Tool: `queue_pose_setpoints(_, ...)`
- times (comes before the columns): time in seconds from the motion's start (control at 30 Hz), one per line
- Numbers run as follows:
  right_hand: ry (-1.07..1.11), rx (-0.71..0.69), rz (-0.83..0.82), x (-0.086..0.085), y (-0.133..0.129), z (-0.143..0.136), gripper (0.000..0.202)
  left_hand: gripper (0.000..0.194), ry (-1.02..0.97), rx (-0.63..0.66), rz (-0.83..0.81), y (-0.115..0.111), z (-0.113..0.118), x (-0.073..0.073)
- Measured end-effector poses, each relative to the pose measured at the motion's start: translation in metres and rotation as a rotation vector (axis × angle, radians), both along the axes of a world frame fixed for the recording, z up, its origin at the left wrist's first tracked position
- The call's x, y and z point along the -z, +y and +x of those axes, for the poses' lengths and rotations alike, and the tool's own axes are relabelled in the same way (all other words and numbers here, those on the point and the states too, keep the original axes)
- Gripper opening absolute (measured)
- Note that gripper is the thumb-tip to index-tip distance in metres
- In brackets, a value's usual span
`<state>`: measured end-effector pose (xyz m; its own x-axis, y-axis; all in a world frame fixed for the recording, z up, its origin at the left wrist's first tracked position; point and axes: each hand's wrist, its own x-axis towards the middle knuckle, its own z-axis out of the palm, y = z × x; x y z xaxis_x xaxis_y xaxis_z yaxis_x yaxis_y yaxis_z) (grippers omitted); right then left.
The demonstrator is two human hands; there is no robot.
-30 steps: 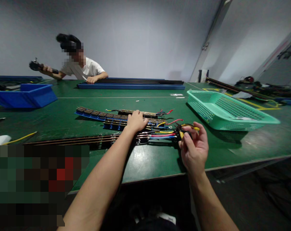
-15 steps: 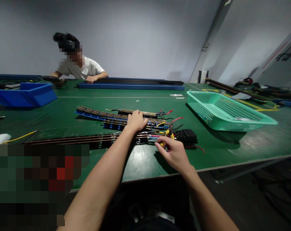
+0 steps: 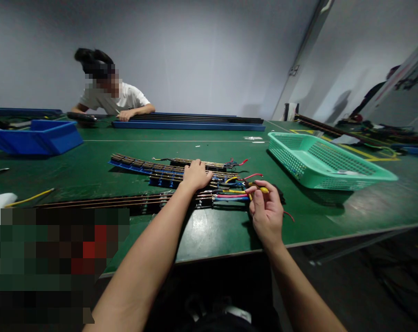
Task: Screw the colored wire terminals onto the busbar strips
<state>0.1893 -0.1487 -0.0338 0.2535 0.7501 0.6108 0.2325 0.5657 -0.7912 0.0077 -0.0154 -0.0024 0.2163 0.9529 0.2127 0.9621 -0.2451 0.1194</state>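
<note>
My left hand [image 3: 197,176] lies across the long blue and black strips with brass-coloured rods [image 3: 163,179], palm down, fingers apart. In my right hand [image 3: 267,212], turned with the palm partly up, are yellow-handled pliers [image 3: 263,189]; the fingers hide much of the tool. Just left of this hand, pink and blue wires [image 3: 231,197] run from the nearest long black strip [image 3: 126,201]. A yellow wire [image 3: 232,179] and a loose red-ended wire [image 3: 254,176] stick out behind them. The black end piece [image 3: 281,194] is mostly covered by my right hand.
A green mesh basket [image 3: 333,177] stands on the right of the green table [image 3: 202,235]. At the left are a blue bin [image 3: 43,136] and a yellow wire [image 3: 31,197]. Across the table, a person in a white shirt [image 3: 126,96] leans by a blue tray [image 3: 188,125].
My right hand has moved right, away from the wire ends, and rolled palm-up with the pliers. My left hand stays put. Someone now shows at the far right.
</note>
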Motion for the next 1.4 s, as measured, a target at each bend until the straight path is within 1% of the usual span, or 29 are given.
queue_pose_setpoints(0.07, 0.069, -0.021, -0.018, 0.0, 0.001, 0.0, 0.028, 0.053, 0.002, 0.0, 0.002, 0.0, 0.0, 0.0)
queue_pose_setpoints(0.1, 0.065, -0.028, -0.031, 0.0, 0.001, 0.0, 0.03, 0.054, 0.002, 0.0, 0.002, 0.0, 0.0, 0.0)
queue_pose_setpoints(0.13, 0.021, -0.034, -0.042, 0.0, 0.001, 0.0, 0.031, 0.054, 0.002, 0.0, 0.001, 0.0, 0.0, 0.0)
queue_pose_setpoints(0.2, -0.131, -0.034, -0.055, 0.0, 0.002, -0.001, 0.026, 0.054, 0.002, -0.002, -0.001, 0.0, 0.001, 0.0)
queue_pose_setpoints(0.27, -0.311, -0.019, -0.037, 0.0, 0.002, -0.002, 0.018, 0.053, 0.001, -0.003, 0.0, 0.0, 0.001, 0.0)
queue_pose_setpoints(0.33, -0.439, -0.005, -0.002, -0.001, 0.002, -0.003, 0.013, 0.052, 0.002, -0.002, 0.0, -0.001, 0.001, -0.001)
queue_pose_setpoints(0.4, -0.492, 0.0, 0.036, -0.001, 0.002, -0.003, 0.011, 0.053, 0.003, -0.004, -0.004, -0.001, 0.002, -0.001)
queue_pose_setpoints(0.5, -0.56, -0.043, 0.071, 0.001, 0.003, -0.002, 0.011, 0.052, 0.002, -0.008, -0.006, -0.001, 0.001, -0.001)
queue_pose_setpoints(0.6, -0.711, -0.106, 0.038, 0.007, 0.003, -0.001, 0.014, 0.052, -0.001, -0.005, -0.001, -0.001, 0.001, 0.0)
queue_pose_setpoints(0.67, -0.783, -0.122, 0.002, 0.009, 0.003, -0.001, 0.015, 0.051, -0.003, -0.001, 0.004, -0.001, 0.001, 0.0)
queue_pose_setpoints(0.73, -0.736, -0.11, -0.009, 0.009, 0.002, -0.001, 0.013, 0.051, -0.005, 0.001, 0.006, -0.001, 0.001, 0.0)
queue_pose_setpoints(0.8, -0.577, -0.073, -0.023, 0.006, -0.001, -0.002, 0.013, 0.051, -0.009, 0.002, 0.0, 0.0, 0.001, 0.0)
queue_pose_setpoints(0.87, -0.388, -0.054, -0.04, 0.002, -0.003, -0.001, 0.018, 0.051, -0.013, 0.001, -0.009, 0.0, 0.0, 0.0)
queue_pose_setpoints(0.93, -0.219, -0.082, -0.029, -0.004, -0.004, 0.001, 0.025, 0.051, -0.016, -0.001, -0.015, 0.0, 0.0, 0.0)
queue_pose_setpoints(1.0, -0.1, -0.131, 0.007, -0.012, -0.001, 0.005, 0.03, 0.051, -0.013, -0.002, -0.014, 0.0, 0.0, 0.0)
queue_pose_setpoints(1.1, -0.049, -0.176, 0.059, -0.032, 0.015, 0.012, 0.038, 0.052, -0.003, -0.002, -0.009, 0.0, 0.0, 0.0)
queue_pose_setpoints(1.2, -0.064, -0.196, 0.086, -0.055, 0.041, 0.017, 0.044, 0.053, 0.004, 0.001, -0.008, 0.0, 0.0, 0.0)
queue_pose_setpoints(1.3, -0.05, -0.186, 0.047, -0.077, 0.063, 0.019, 0.043, 0.053, 0.006, 0.004, -0.003, 0.0, 0.0, -0.001)
queue_pose_setpoints(1.4, -0.041, -0.172, 0.013, -0.09, 0.071, 0.019, 0.037, 0.052, 0.008, 0.004, -0.004, 0.0, 0.0, -0.001)
